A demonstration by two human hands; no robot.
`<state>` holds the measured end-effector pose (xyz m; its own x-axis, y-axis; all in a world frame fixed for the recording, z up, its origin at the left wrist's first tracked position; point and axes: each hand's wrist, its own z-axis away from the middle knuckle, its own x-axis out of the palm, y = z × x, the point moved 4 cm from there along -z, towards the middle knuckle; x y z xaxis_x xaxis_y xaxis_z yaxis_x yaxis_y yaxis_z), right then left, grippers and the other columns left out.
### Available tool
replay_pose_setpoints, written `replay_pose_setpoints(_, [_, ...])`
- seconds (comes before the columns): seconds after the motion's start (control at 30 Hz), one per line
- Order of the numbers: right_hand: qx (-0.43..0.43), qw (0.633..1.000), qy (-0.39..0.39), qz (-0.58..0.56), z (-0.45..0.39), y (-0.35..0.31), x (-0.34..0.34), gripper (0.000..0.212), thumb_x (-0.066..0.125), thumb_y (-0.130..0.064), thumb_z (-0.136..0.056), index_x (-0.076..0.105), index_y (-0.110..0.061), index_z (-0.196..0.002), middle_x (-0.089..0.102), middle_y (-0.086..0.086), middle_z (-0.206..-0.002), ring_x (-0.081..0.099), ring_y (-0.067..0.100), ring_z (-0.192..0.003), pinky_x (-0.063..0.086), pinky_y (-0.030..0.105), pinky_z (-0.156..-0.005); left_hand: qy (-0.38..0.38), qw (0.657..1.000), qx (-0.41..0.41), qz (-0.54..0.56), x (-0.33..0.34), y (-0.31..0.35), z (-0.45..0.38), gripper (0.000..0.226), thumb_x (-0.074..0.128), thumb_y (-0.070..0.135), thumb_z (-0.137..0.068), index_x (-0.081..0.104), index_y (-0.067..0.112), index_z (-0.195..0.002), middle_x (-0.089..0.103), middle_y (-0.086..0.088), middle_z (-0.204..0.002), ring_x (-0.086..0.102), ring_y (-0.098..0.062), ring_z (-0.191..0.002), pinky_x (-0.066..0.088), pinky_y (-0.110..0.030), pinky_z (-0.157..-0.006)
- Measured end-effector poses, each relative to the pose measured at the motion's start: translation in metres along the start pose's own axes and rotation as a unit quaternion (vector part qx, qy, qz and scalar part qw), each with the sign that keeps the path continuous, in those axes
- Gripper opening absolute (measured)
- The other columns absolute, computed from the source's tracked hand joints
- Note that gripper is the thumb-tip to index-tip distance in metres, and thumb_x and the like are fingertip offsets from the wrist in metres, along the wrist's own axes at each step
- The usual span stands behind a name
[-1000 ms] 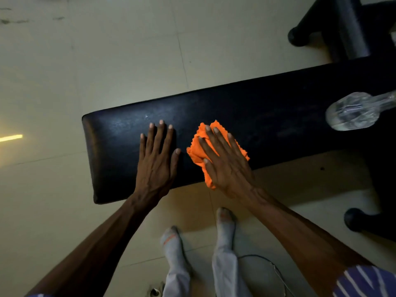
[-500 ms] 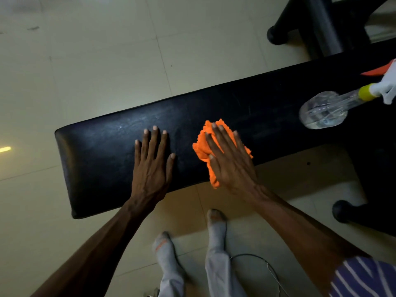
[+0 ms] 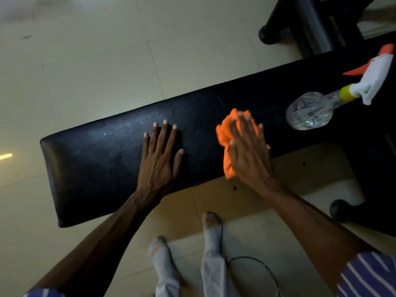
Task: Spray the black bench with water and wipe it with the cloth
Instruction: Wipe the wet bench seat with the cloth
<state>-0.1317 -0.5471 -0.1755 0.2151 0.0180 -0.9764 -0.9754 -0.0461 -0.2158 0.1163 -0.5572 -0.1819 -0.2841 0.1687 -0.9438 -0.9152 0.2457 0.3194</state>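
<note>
The long black padded bench (image 3: 96, 163) runs from lower left to upper right across the floor. My left hand (image 3: 159, 159) lies flat on its middle, fingers spread, holding nothing. My right hand (image 3: 248, 151) presses flat on a crumpled orange cloth (image 3: 225, 133) at the bench's near edge. Part of the cloth hangs over that edge. A clear spray bottle (image 3: 310, 112) with a yellow collar and a white and orange trigger head lies on its side on the bench, right of the cloth.
Pale floor tiles (image 3: 96, 61) surround the bench. Black frame legs stand at the top right (image 3: 300, 20) and lower right (image 3: 342, 211). My feet in grey socks (image 3: 212, 228) stand just before the bench, with a thin cable (image 3: 265, 269) beside them.
My right hand has slid the cloth to the right along the bench, away from my left hand and nearer the bottle. The view shifted, bringing the bottle's trigger head into sight.
</note>
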Motion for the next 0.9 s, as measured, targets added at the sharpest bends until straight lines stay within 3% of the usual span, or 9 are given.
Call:
replay_pose_setpoints(0.1, [0.074, 0.997, 0.037, -0.006, -0.022, -0.017, 0.003, 0.059, 0.031, -0.03, -0.113, 0.023, -0.011, -0.168, 0.014, 0.015, -0.178, 0.012, 0.033, -0.166, 0.009, 0.057, -0.135, -0.002, 1.0, 0.005, 0.003, 0.009, 0.012, -0.006, 0.062, 0.027, 0.043, -0.11, 0.017, 0.017, -0.165, 0.006, -0.009, -0.175, -0.002, -0.027, -0.162, 0.0, -0.051, -0.132])
replay_pose_setpoints(0.23, [-0.074, 0.997, -0.025, 0.008, 0.02, -0.024, 0.015, 0.06, 0.028, -0.034, -0.112, 0.024, -0.015, -0.169, 0.013, 0.011, -0.179, 0.011, 0.029, -0.167, 0.01, 0.058, -0.134, 0.002, 1.0, 0.002, 0.014, 0.013, 0.027, -0.009, 0.062, 0.031, 0.041, -0.109, 0.02, 0.016, -0.165, 0.009, -0.009, -0.174, 0.001, -0.028, -0.162, 0.003, -0.051, -0.132])
replay_pose_setpoints(0.3, [-0.093, 0.995, -0.039, 0.012, 0.029, 0.006, 0.008, 0.06, 0.029, -0.033, -0.111, 0.025, -0.017, -0.169, 0.015, 0.011, -0.179, 0.013, 0.028, -0.167, 0.011, 0.059, -0.134, 0.002, 1.0, 0.006, 0.014, 0.014, 0.032, -0.012, 0.062, 0.028, 0.042, -0.11, 0.019, 0.017, -0.165, 0.007, -0.008, -0.175, -0.001, -0.027, -0.162, 0.0, -0.05, -0.132])
replay_pose_setpoints(0.4, [-0.018, 1.0, -0.023, 0.004, 0.008, 0.036, -0.006, 0.06, 0.029, -0.029, -0.112, 0.021, -0.014, -0.169, 0.013, 0.011, -0.179, 0.011, 0.028, -0.167, 0.008, 0.059, -0.134, -0.009, 1.0, 0.003, 0.007, 0.016, 0.039, -0.018, 0.063, 0.025, 0.044, -0.109, 0.016, 0.017, -0.165, 0.004, -0.007, -0.175, -0.004, -0.026, -0.162, 0.0, -0.05, -0.132])
replay_pose_setpoints(0.53, [0.086, 0.996, 0.012, -0.02, -0.034, 0.016, -0.01, 0.059, 0.031, -0.027, -0.113, 0.02, -0.01, -0.169, 0.01, 0.015, -0.179, 0.007, 0.032, -0.167, 0.006, 0.056, -0.135, -0.011, 1.0, 0.011, 0.009, 0.021, 0.054, -0.027, 0.063, 0.028, 0.043, -0.109, 0.017, 0.017, -0.165, 0.005, -0.008, -0.175, -0.002, -0.027, -0.162, 0.004, -0.053, -0.132])
replay_pose_setpoints(0.73, [-0.069, 0.995, -0.064, -0.011, 0.005, 0.029, -0.01, 0.063, 0.035, -0.03, -0.111, 0.018, -0.012, -0.169, 0.006, 0.014, -0.179, 0.004, 0.029, -0.167, 0.009, 0.056, -0.135, -0.012, 1.0, 0.027, 0.005, 0.019, 0.066, -0.044, 0.063, 0.028, 0.043, -0.109, 0.016, 0.017, -0.165, 0.004, -0.008, -0.175, -0.004, -0.027, -0.162, 0.005, -0.053, -0.131])
replay_pose_setpoints(0.9, [0.024, 0.999, -0.028, -0.038, -0.041, 0.045, -0.015, 0.06, 0.036, -0.024, -0.113, 0.019, -0.007, -0.168, 0.009, 0.017, -0.178, 0.006, 0.031, -0.167, 0.007, 0.052, -0.136, 0.002, 1.0, 0.028, 0.013, 0.019, 0.069, -0.064, 0.063, 0.03, 0.043, -0.109, 0.017, 0.016, -0.165, 0.006, -0.01, -0.175, -0.001, -0.029, -0.162, 0.005, -0.053, -0.131])
